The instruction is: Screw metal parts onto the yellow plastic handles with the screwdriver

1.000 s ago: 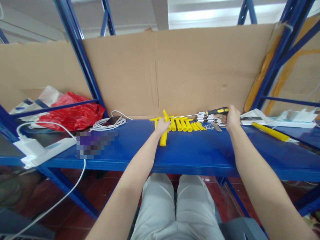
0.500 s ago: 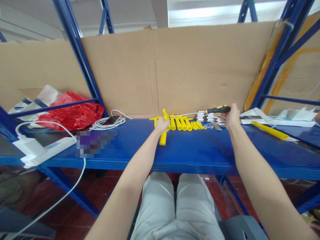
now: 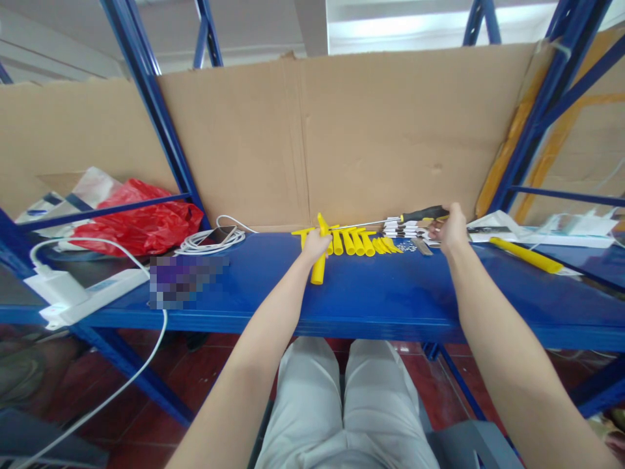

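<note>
Head view — the screwdriver (image 3: 424, 213) has just rolled, showing less yellow, apparently twisting at the yellow piece (image 3: 318, 270) clasped in the left hand (image 3: 317, 245) beside the yellow row (image 3: 349, 243) — right hand (image 3: 454, 228) curled on its handle end.

I can see the person reaching both bare arms out in front, the left arm (image 3: 258, 345) slanting in toward the middle and the right arm (image 3: 502, 339) slanting in from the other side. The left hand (image 3: 316, 246) is curled up in a grip, with its back showing and its wrist nearly in line with the arm. Well apart from it, and a little higher up, the right hand (image 3: 452, 228) has its fingers bent in a grip too, turned in toward the left hand.
</note>
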Available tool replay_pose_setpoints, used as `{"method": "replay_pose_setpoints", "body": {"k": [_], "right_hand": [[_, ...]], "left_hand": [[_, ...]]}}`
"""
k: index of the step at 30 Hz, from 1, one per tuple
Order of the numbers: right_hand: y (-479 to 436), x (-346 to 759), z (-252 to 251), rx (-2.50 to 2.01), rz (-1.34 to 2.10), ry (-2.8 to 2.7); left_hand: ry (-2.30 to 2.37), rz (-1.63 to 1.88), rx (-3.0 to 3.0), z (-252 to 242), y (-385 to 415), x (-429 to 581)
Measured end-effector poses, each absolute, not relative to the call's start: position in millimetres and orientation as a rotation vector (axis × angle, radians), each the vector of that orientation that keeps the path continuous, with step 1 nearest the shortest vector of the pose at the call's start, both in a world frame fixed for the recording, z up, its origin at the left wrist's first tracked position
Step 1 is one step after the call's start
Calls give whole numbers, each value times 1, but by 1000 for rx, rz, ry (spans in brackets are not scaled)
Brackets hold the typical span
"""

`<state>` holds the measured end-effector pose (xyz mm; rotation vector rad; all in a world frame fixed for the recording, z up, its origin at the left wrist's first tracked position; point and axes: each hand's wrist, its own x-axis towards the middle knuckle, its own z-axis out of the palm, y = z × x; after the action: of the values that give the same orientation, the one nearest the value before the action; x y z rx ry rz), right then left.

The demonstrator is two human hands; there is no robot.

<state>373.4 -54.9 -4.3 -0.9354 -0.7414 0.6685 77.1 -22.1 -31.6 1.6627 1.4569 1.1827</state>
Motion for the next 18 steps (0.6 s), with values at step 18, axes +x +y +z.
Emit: {"method": "replay_pose_setpoints", "body": {"k": [18], "right_hand": [[-60,366,-5,-1039,561,-740]], "left_hand": [[1482,1181,1628,-32,-20,77]]}}
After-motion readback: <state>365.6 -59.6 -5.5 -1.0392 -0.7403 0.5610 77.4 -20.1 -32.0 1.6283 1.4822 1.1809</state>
